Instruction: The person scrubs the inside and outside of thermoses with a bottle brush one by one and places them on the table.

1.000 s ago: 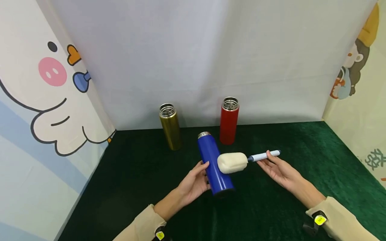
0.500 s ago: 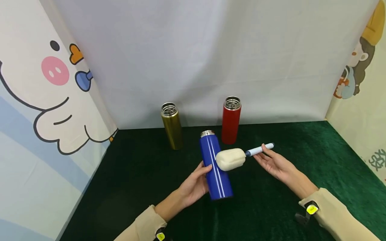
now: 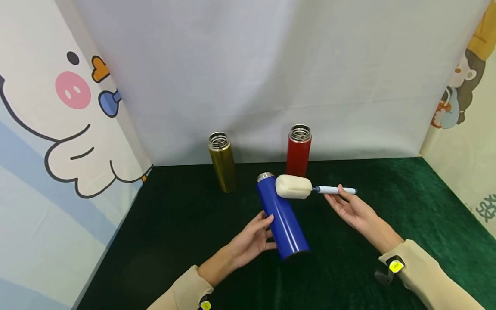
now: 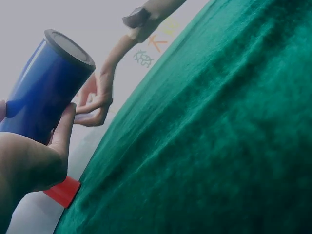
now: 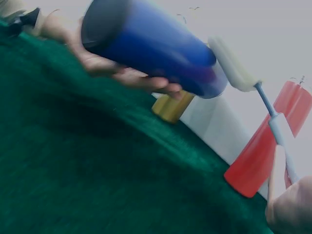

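Note:
My left hand [image 3: 253, 239] grips a blue bottle [image 3: 284, 224], which is held above the table and tilted, its steel neck toward the back left. Thumb and fingers wrap its lower half. My right hand [image 3: 354, 211] pinches the pale blue handle [image 3: 331, 190] of a bottle brush with a cream sponge head [image 3: 293, 187]. The sponge overlaps the upper side of the blue bottle, near its neck, in the head view. In the right wrist view the sponge head [image 5: 234, 66] lies right by the bottle's neck end, outside it. The left wrist view shows the bottle's base [image 4: 70, 48].
At the back stand a gold bottle [image 3: 224, 168] and a red bottle [image 3: 298, 153], both upright with uncapped steel mouths. Dark green cloth [image 3: 174, 228] covers the table. A white curtain [image 3: 248, 64] hangs behind, with printed cartoon panels at both sides.
The sponge head has moved up along the blue bottle toward its neck, and the brush handle has levelled out. The blue bottle's base has shifted slightly to the right.

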Demonstrator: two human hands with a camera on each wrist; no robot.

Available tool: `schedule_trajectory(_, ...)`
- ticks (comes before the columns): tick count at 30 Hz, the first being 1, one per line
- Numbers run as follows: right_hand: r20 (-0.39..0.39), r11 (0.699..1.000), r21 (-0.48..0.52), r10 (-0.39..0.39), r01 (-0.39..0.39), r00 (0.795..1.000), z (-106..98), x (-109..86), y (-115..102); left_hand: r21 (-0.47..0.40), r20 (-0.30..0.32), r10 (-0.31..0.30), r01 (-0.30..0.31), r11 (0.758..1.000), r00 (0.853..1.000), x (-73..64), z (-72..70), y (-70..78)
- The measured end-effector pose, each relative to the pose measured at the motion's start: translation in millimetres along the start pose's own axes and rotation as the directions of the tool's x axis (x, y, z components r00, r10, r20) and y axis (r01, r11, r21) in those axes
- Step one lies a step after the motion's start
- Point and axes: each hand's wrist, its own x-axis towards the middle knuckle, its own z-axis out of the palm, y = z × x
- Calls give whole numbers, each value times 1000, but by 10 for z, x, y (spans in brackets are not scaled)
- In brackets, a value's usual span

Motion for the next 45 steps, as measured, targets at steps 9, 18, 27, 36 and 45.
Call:
schedule_trajectory(9, 93, 972, -225, 87, -64, 992, -314, -211, 15, -49, -45, 13, -16, 999, 999, 25, -60, 33)
schedule_trajectory(18, 155, 939, -341, 103, -44, 982, -261, -97, -36, -30, -43, 36, -38, 999, 998, 58, -32, -4)
schedule_trajectory(27, -45, 998, 49, -46, 48, 998, 96, 161, -19, -58, 29, -17, 18, 998, 999, 22, 11, -12)
schedule_trajectory(36, -60, 999, -51, 2, -5, 998, -115, -4, 60, -62, 38, 8, -5, 998, 999, 24, -24, -5)
schedule_trajectory(45, 72, 953, -292, 105, -79, 992, -326, -192, 38, -110, -27, 33, -35, 993, 999, 102, -6, 31)
